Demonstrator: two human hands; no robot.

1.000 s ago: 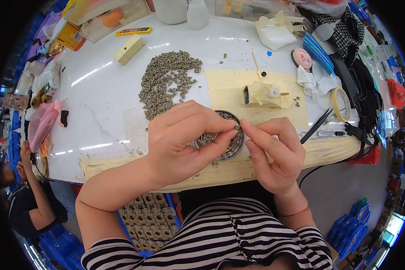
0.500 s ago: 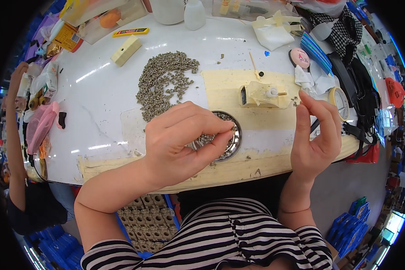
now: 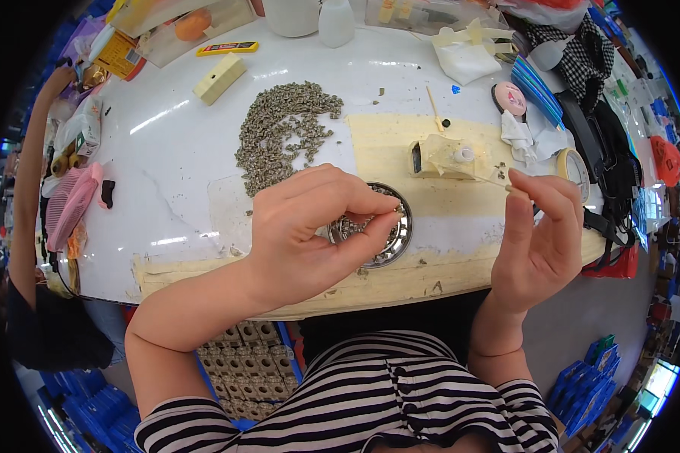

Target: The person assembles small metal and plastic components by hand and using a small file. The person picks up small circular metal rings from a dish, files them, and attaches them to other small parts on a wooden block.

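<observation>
My left hand (image 3: 310,234) hovers over a round metal dish (image 3: 393,245) near the table's front edge, thumb and forefinger pinched on a small grey piece; the piece itself is barely visible. To the right, my right hand (image 3: 536,241) is raised and pinches a thin wooden stick (image 3: 495,181). The stick's tip points at a pale yellow block with a white cap (image 3: 446,157), which sits on a yellowish mat (image 3: 385,140). A pile of small grey-green pieces (image 3: 279,136) lies on the white table (image 3: 166,166) behind my left hand.
A yellow foam block (image 3: 219,78), a white bottle (image 3: 336,21) and boxes stand at the back. A tape roll (image 3: 574,166), a small pink face piece (image 3: 510,98) and blue sheets (image 3: 536,83) lie at the right. A pink comb (image 3: 72,208) and another person's arm (image 3: 30,174) are at the left.
My right hand has left the dish, swung out to the right, and now holds the stick by the pale yellow block. My left hand has stayed over the dish.
</observation>
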